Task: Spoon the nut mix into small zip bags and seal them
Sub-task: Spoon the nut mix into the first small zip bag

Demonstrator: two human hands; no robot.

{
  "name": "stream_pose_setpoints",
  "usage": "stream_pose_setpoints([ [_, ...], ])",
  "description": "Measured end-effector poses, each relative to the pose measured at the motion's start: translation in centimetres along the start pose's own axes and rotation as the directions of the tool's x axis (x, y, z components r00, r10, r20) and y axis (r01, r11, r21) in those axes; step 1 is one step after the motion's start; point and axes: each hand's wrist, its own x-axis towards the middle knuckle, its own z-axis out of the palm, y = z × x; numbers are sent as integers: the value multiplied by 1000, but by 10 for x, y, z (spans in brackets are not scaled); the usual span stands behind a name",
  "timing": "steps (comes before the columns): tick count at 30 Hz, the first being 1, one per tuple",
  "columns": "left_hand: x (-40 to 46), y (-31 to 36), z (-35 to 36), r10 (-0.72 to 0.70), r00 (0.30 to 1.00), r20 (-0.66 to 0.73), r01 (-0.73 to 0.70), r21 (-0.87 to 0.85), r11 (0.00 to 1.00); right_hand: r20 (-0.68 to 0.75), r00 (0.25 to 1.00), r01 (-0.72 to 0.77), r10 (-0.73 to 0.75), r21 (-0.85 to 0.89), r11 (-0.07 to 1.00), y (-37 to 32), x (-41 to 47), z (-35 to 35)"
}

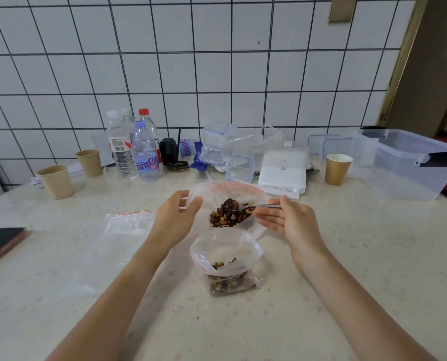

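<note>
Left hand (174,217) grips the left rim of the large clear bag (225,194), fingers curled over the plastic, holding its mouth wide; right hand (287,221) lies palm up, thumb and fingers pinching the handle of a metal spoon (253,206); the spoon bowl carries a load of nuts and sits just above the nut mix (227,217) heaped inside that bag.

Small zip bag (226,259) stands directly nearer the person, touching the large bag's near edge; mouth open, red seal strip folded down, a shallow layer of nuts in its bottom; unsealed. Both forearms flank it; neither touches it.

An empty zip bag (128,220) with a red strip lies flat on the table (347,269), to the left of the left hand; a further clear sheet of plastic (94,259) lies below it. A dark phone (1,242) rests at the left table edge.

Along the tiled wall: two paper cups (57,181) at left; a cluster of water bottles (135,147); a black object, detail not legible; stacked clear lidded containers (217,145); a white box (282,169) just behind the large bag; one paper cup (338,169); a large clear storage tub (404,165) at far right. Nothing lies between spoon and small bag.
</note>
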Motion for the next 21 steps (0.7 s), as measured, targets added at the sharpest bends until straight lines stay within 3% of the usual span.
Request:
stream_pose_setpoints([
  [7, -13, 15, -21, 288, 947, -144, -262, 177, 949, 29, 999, 38, -39, 40, 998, -24, -5, -8],
  [11, -26, 25, -30, 257, 960, 109, -271, 145, 952, 37, 996, 79, -78, -26, 996, -38, -9, -11],
  [15, -35, 28, -25, 138, 924, 357, -215, 187, 959, 76, 991, 123, -114, -130, 984, -42, -13, -10],
  [21, -38, 28, -24, 172, 864, 473, -270, 148, 951, 224, 936, 333, -270, -321, 887, -39, -23, -6],
])
